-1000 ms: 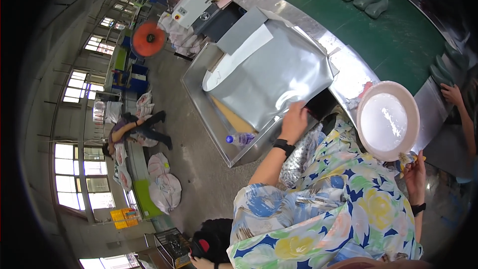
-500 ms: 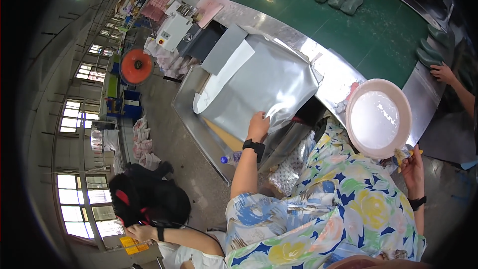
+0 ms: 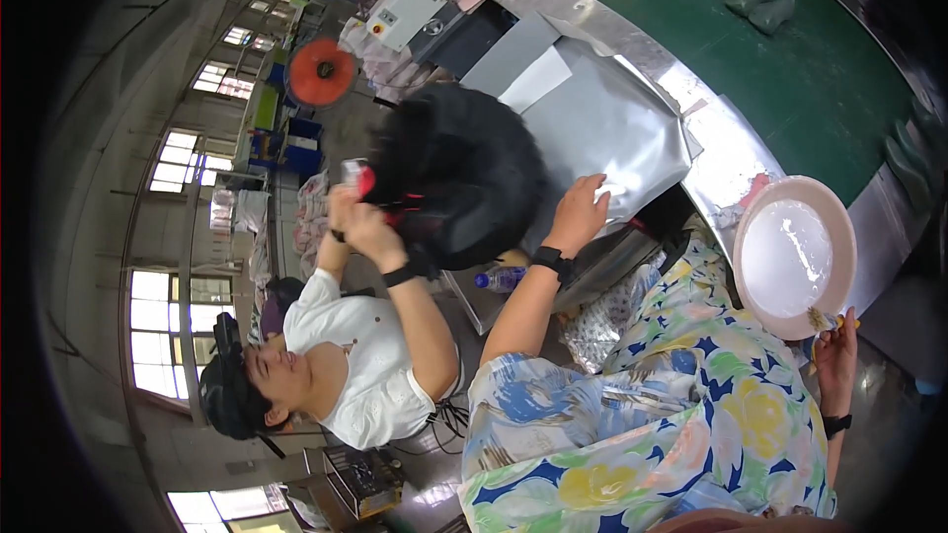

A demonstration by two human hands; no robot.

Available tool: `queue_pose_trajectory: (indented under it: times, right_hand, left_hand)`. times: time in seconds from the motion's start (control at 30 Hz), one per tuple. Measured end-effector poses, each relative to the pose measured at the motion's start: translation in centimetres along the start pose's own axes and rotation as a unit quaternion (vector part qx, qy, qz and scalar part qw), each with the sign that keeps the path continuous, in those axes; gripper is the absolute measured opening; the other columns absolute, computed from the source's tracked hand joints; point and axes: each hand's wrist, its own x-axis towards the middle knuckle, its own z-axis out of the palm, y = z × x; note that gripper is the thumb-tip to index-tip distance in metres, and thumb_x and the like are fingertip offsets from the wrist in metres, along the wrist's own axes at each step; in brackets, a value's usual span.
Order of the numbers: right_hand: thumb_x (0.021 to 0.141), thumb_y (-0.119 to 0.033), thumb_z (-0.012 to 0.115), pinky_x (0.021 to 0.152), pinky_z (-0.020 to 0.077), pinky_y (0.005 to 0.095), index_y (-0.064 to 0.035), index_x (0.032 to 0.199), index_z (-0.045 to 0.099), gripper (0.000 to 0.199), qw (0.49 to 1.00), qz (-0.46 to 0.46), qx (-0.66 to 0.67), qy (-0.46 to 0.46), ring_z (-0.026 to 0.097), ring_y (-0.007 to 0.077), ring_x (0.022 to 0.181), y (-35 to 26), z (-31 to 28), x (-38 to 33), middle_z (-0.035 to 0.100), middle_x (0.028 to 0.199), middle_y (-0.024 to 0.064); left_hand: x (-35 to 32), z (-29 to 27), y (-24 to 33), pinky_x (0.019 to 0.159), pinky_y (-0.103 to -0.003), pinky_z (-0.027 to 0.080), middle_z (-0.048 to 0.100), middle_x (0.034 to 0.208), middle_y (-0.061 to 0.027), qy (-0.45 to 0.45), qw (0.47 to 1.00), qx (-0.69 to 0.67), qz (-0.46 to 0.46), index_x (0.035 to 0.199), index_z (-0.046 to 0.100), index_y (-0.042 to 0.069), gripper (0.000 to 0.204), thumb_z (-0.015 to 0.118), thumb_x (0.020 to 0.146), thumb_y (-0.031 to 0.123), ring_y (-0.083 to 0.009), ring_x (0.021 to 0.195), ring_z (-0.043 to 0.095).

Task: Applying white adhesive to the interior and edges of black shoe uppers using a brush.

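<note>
Beside the green table top [image 3: 671, 69], on its shiny metal border [image 3: 711, 118], sits a pale pink basin [image 3: 846, 247] with white liquid [image 3: 785, 257] in it. My right hand [image 3: 837, 360] is closed round the yellow handle of a small brush [image 3: 819, 320], its bristles right by the near rim. My left hand [image 3: 580, 212] is wide, fingers spread and nothing gripped, over the near corner of a silver sheet [image 3: 632, 128]; from this angle I can't quite tell whether my fingertips touch it.

The sheet covers much of a metal box [image 3: 602, 266], and a capped bottle [image 3: 499, 279] lies in the box's near corner. Close on my left, a co-worker in a white top [image 3: 365, 365] holds up a bulky black bag [image 3: 474, 178], which hides part of the sheet from me.

My worry is the crowding: if that bag swung my way, it could knock my left forearm or drag the loose sheet askew. A jolt might also make my right hand catch the basin's rim and slop liquid onto my flowered clothes [image 3: 731, 424]. A loaded brush, held so low, could drip on them too.
</note>
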Motion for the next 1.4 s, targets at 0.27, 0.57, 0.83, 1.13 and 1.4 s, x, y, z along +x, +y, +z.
queue_pose_trajectory:
  times: [0.27,0.57,0.83,1.13,1.4]
  right_hand:
    - [0.098,-0.034,0.057,0.056,0.0478,0.0158,-0.0125,0.100,0.058,0.021,0.999,-0.024,0.019,0.023,0.056,0.0024,0.063,0.7,0.5,-1.2,0.061,0.083,-0.0048]
    - [0.098,-0.033,0.058,0.054,0.0471,0.0154,-0.0131,0.102,0.059,0.021,0.997,-0.036,0.035,0.067,0.055,0.0023,0.062,0.1,0.1,-2.6,0.061,0.083,-0.0051]
    - [0.096,-0.035,0.061,0.053,0.0483,0.0157,-0.0138,0.099,0.058,0.021,0.998,-0.009,0.008,0.066,0.057,0.0033,0.061,-0.4,1.2,-1.8,0.060,0.080,-0.0053]
    - [0.095,-0.035,0.062,0.052,0.0486,0.0163,-0.0149,0.096,0.059,0.021,0.999,0.013,-0.018,0.047,0.058,0.0033,0.061,-0.9,2.7,-1.0,0.062,0.080,-0.0057]
    - [0.095,-0.035,0.063,0.053,0.0481,0.0155,-0.0141,0.098,0.059,0.022,0.999,0.013,-0.017,0.029,0.057,0.0037,0.061,-0.4,1.7,-0.4,0.062,0.083,-0.0049]
  left_hand:
    - [2.1,-2.4,-1.3,0.093,-0.041,0.045,0.057,0.117,-0.0175,0.102,0.982,0.103,0.118,0.115,0.058,0.001,0.032,0.062,0.083,0.005,-0.0361,0.110,0.054]
    - [2.7,-5.5,-9.1,0.102,-0.049,0.037,0.048,0.131,-0.0176,0.115,0.956,0.245,-0.114,0.128,0.053,0.005,0.053,0.069,0.081,0.023,-0.0378,0.124,0.042]
    - [-1.1,-4.8,-10.4,0.104,-0.049,0.034,0.044,0.136,-0.0184,0.047,0.956,0.267,-0.112,0.129,0.053,0.005,0.056,0.071,0.079,0.021,-0.0389,0.129,0.038]
    - [-2.3,-4.0,-10.1,0.105,-0.051,0.034,0.049,0.132,-0.0197,0.032,0.966,0.239,-0.088,0.129,0.053,0.006,0.053,0.071,0.080,0.020,-0.0417,0.131,0.037]
    - [-3.9,-4.8,-8.0,0.100,-0.048,0.038,0.051,0.130,-0.0175,0.112,0.976,0.181,-0.043,0.122,0.058,0.005,0.044,0.068,0.081,0.015,-0.0377,0.122,0.045]
